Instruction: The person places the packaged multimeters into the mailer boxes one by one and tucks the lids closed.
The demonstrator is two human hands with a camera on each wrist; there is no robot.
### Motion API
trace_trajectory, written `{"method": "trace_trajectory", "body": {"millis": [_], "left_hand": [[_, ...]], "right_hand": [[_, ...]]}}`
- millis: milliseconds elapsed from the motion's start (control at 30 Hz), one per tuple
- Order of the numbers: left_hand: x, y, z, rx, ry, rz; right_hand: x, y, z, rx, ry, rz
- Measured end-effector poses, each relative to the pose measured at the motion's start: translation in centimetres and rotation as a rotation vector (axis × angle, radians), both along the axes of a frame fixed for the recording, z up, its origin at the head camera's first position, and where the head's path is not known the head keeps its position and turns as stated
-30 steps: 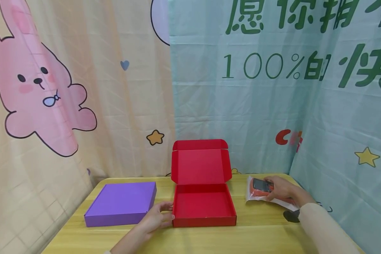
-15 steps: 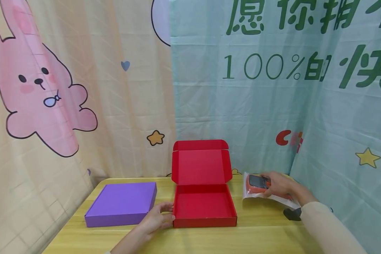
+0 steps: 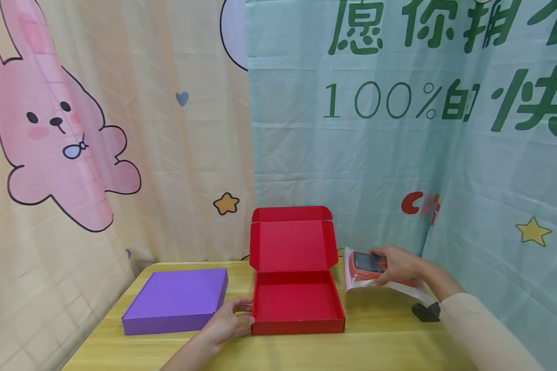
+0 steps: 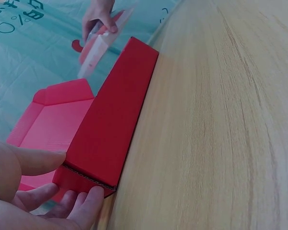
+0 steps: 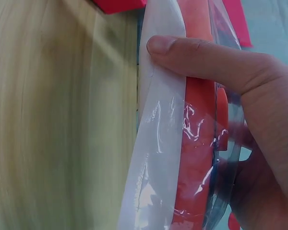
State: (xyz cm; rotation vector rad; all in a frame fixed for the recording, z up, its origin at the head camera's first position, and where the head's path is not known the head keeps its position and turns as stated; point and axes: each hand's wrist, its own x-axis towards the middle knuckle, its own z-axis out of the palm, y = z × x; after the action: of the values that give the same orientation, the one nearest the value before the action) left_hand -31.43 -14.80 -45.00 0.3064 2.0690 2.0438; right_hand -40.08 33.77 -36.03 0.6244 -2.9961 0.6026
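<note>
The open red cardboard box [image 3: 298, 325] stands on the table with its lid raised at the back; its inside is bare. My left hand [image 3: 232, 320] holds the box's front left corner, thumb [image 4: 41, 161] on the upper edge and fingertips against the side wall. To the right of the box, my right hand [image 3: 398, 265] grips an orange-red multimeter [image 3: 364, 262] with a grey screen, sealed in a clear plastic bag with a white backing [image 5: 156, 143]. The thumb presses the white side, while the other fingers are mostly hidden behind the bag.
A closed purple box [image 3: 178, 299] lies on the left of the wooden table [image 3: 376, 350]. Close to the right forearm is a small black object [image 3: 426, 312]. Printed curtains [image 3: 353, 170] hang behind the table and along both sides.
My right hand has carried the bagged multimeter left and slightly up, nearer the red box, exposing more of the black object. The left hand keeps its place at the box corner.
</note>
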Motion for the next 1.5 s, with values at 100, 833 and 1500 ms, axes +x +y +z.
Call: {"method": "trace_trajectory", "body": {"millis": [100, 833, 1500], "left_hand": [[-0.1, 0.0, -0.1, 0.001, 0.003, -0.002], [0.1, -0.1, -0.5, 0.038, -0.003, -0.027], [0.3, 0.0, -0.5, 0.027, 0.0, -0.021]], "right_hand": [[0.1, -0.6, 0.5, -0.001, 0.006, 0.011], [1.1, -3.4, 1.2, -0.023, 0.048, 0.133], [1.4, -8.1, 1.5, 0.031, 0.057, 0.181]]}}
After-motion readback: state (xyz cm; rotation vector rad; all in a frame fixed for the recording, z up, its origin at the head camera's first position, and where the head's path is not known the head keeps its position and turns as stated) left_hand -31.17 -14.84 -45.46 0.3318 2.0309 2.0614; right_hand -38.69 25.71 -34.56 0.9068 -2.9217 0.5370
